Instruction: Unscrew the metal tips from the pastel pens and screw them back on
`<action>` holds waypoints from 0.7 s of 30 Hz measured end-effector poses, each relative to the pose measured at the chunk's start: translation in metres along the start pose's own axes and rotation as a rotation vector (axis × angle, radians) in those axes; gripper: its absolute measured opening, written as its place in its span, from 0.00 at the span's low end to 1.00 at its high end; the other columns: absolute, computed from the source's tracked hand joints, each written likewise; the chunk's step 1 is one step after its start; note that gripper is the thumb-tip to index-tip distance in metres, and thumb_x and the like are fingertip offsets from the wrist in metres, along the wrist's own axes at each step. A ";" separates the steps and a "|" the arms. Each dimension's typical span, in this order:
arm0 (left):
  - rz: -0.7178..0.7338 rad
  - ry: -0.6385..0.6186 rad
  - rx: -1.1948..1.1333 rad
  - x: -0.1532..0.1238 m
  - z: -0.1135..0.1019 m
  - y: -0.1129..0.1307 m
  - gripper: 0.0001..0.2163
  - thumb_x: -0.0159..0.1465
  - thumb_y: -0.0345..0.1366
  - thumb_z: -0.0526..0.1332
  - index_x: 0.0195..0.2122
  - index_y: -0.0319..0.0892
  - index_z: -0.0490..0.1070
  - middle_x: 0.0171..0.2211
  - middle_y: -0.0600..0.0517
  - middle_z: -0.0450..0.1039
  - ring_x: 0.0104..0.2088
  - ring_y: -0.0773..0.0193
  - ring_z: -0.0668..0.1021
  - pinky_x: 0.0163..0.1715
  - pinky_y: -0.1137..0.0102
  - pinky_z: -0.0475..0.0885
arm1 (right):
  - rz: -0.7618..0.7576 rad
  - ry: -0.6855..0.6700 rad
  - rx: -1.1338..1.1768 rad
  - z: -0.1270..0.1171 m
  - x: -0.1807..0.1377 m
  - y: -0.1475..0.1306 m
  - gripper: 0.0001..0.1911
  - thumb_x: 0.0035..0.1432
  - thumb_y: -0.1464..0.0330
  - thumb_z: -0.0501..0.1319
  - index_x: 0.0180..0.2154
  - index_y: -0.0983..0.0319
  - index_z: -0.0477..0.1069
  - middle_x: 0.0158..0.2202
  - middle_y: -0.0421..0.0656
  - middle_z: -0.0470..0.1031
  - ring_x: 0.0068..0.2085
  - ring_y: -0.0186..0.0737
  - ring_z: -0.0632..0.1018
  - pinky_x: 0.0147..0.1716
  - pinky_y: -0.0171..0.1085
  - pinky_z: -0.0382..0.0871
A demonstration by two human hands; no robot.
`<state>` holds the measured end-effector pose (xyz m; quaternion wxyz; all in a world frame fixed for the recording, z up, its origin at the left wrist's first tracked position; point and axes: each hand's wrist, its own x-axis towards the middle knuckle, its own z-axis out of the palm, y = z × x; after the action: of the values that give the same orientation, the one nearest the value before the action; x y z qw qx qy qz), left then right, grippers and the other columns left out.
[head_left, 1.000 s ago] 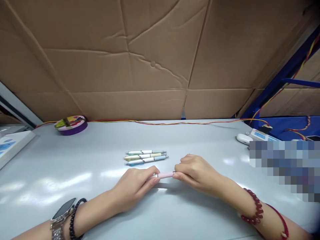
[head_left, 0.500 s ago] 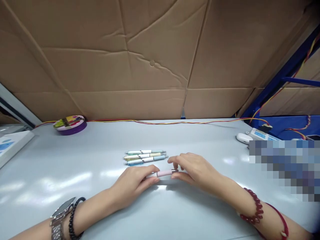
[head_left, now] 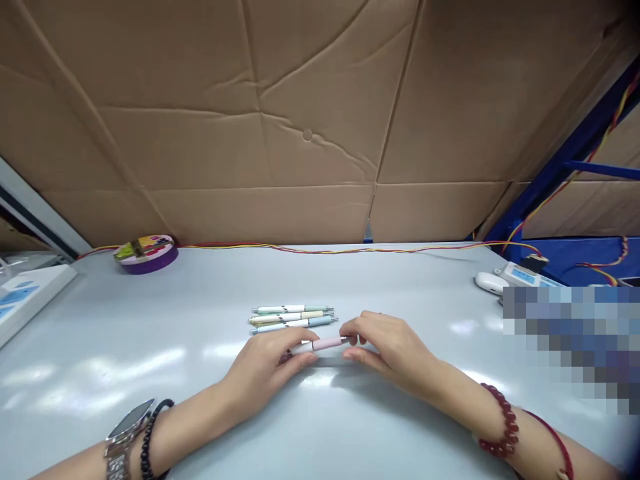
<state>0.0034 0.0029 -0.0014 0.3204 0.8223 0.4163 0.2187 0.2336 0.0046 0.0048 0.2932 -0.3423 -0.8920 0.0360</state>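
A white-and-pink pen is pinched between the thumb and fingers of my left hand. It lies nearly level just above the table, its dark tip pointing right, while its rear end is hidden in my palm. Around that tip hovers my right hand, thumb apart from its bent fingers. The fingers are at the tip; whether they touch it I cannot tell. Just beyond lie three similar pens side by side: a green-and-white pen, a cream-and-white pen and a blue-and-white pen.
A round purple box sits at the back left of the pale table. Red and yellow wires run along the back edge, below a cardboard wall. Power strips stand left and right. A white mouse-like object lies at right.
My right thumb has dropped slightly away from the pen, and the fingers have curled more around its tip. My left hand keeps its hold. The view has shifted slightly.
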 end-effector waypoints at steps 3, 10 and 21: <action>-0.053 -0.087 -0.280 0.004 -0.009 0.000 0.14 0.61 0.41 0.59 0.48 0.48 0.66 0.31 0.54 0.71 0.26 0.66 0.70 0.25 0.74 0.63 | 0.027 0.086 0.078 -0.009 0.002 0.002 0.14 0.65 0.63 0.51 0.31 0.62 0.69 0.23 0.40 0.71 0.25 0.34 0.70 0.23 0.31 0.62; -0.216 0.083 -1.094 0.014 -0.027 -0.012 0.14 0.58 0.46 0.63 0.37 0.41 0.67 0.25 0.54 0.71 0.17 0.74 0.67 0.15 0.79 0.61 | 0.126 0.158 0.242 -0.011 0.003 -0.006 0.08 0.60 0.65 0.58 0.31 0.61 0.68 0.26 0.40 0.73 0.27 0.34 0.74 0.27 0.33 0.67; -0.202 0.190 -1.539 0.017 -0.062 0.003 0.15 0.63 0.44 0.51 0.23 0.42 0.56 0.19 0.58 0.53 0.18 0.70 0.62 0.26 0.69 0.69 | -0.099 0.127 -0.011 -0.013 -0.001 0.002 0.08 0.61 0.76 0.51 0.35 0.61 0.67 0.24 0.40 0.72 0.23 0.34 0.68 0.24 0.33 0.61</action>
<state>-0.0249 0.0369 0.0457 0.7819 0.3047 0.2459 0.4851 0.2427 0.0042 0.0146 0.3487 -0.3011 -0.8875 -0.0052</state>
